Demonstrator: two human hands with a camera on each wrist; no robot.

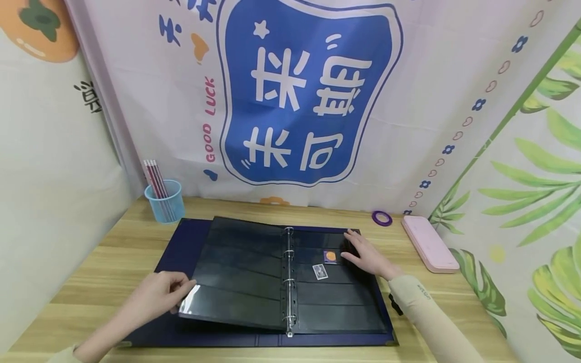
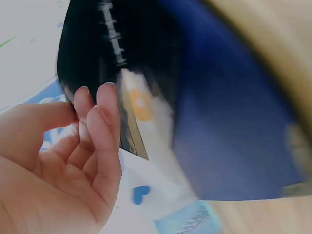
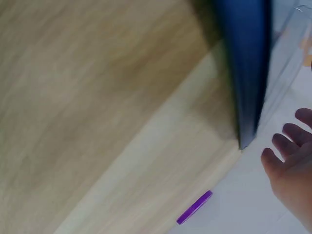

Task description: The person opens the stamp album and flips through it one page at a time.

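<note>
A dark blue ring binder (image 1: 181, 247) lies spread on the wooden table, with black pocket pages on metal rings (image 1: 289, 282). My left hand (image 1: 165, 292) pinches the outer lower corner of the left black page (image 1: 240, 272), whose edge is lifted off the cover; the left wrist view shows thumb and fingers meeting at that edge. Over the upper right of the right page (image 1: 340, 295) lies my right hand (image 1: 366, 256), fingers extended and spread. Close to its thumb sits a purple and orange stamp (image 1: 330, 256). A small grey-and-white stamp (image 1: 320, 272) lies tilted just below.
Behind the binder's left side stands a light blue cup (image 1: 166, 207) of pencils (image 1: 156, 179). A purple ring-shaped roll (image 1: 382, 218) and a pink case (image 1: 428, 244) lie at the right. A printed cloth (image 1: 181, 126) hangs along the table's back.
</note>
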